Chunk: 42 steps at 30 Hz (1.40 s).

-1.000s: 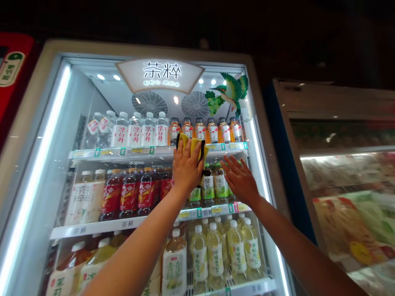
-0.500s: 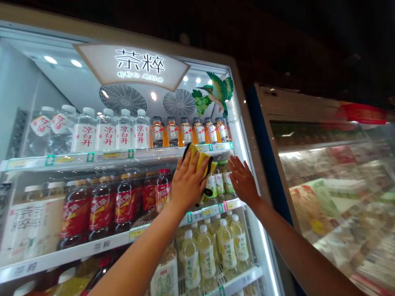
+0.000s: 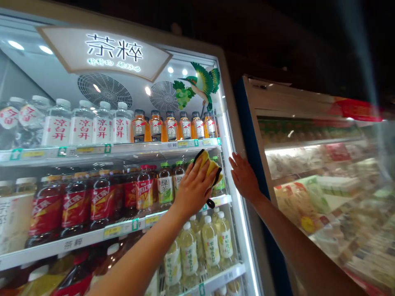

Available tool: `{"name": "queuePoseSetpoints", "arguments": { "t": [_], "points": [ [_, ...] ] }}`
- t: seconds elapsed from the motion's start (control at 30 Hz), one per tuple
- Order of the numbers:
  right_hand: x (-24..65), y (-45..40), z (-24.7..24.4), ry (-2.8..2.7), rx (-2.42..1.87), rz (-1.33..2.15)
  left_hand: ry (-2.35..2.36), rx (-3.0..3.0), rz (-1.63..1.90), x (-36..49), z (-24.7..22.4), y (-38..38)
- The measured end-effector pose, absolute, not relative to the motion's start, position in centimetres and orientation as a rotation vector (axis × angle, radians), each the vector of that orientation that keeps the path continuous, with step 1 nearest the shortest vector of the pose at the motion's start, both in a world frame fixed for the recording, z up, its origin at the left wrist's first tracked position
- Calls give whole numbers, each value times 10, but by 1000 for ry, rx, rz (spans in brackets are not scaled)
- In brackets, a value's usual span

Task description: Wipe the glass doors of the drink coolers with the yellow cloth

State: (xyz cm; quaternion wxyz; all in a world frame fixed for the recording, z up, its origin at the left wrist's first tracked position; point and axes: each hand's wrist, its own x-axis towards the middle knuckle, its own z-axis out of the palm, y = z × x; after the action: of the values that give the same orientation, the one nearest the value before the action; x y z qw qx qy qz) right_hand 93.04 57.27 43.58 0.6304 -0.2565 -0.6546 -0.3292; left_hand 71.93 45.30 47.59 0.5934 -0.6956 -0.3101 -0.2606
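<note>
My left hand (image 3: pixel 195 187) presses a yellow cloth (image 3: pixel 211 168) with black edging against the glass door of a lit drinks cooler. The fingers lie over the cloth, and a small black loop hangs below it. Behind this hand, green-capped bottles (image 3: pixel 165 185) stand on the middle shelf, partly covered by hand and cloth. My right hand (image 3: pixel 244 176) is open, fingers stretched out, at the right side of the door by the bright light strip; whether it touches the surface I cannot tell. Nothing is in it.
Above sits a lit sign panel (image 3: pixel 114 53) and a bird sticker (image 3: pixel 202 84). Clear-water bottles (image 3: pixel 82 125) and orange drinks (image 3: pixel 171 126) line the top shelf, red-labelled bottles (image 3: pixel 103 197) the middle one. A second chilled case (image 3: pixel 321 164) with packaged goods stands to the right.
The view has shifted, so the cooler appears further left. Against the glass, my left hand and the cloth have moved right, uncovering green-capped bottles. My right hand has also moved right along the door.
</note>
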Motion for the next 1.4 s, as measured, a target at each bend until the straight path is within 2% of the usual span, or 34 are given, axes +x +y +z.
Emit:
{"name": "queuePoseSetpoints", "arguments": {
  "t": [0.07, 0.3, 0.57, 0.83, 0.97, 1.1, 1.3, 1.4],
  "points": [
    [940, 574, 439, -1512, -528, -761, -784, -1560, -677, 724, 478, 454],
    [962, 582, 460, -1533, -396, -669, -931, -1477, -856, 797, 539, 489],
    [966, 584, 457, -1406, -321, -436, -833, -1538, -690, 805, 474, 498],
    [971, 587, 461, -1310, -306, -353, -894, -1535, -692, 826, 525, 505],
    [967, 583, 452, -1338, -280, -333, -931, -1437, -808, 815, 496, 500],
    [967, 581, 447, -1369, -286, -350, -881, -1499, -725, 825, 474, 509],
    [967, 584, 471, -1341, -266, -318, -906, -1522, -687, 845, 540, 519],
    [960, 578, 478, -1408, -198, -274, -939, -1433, -797, 833, 546, 511]
  ]
}}
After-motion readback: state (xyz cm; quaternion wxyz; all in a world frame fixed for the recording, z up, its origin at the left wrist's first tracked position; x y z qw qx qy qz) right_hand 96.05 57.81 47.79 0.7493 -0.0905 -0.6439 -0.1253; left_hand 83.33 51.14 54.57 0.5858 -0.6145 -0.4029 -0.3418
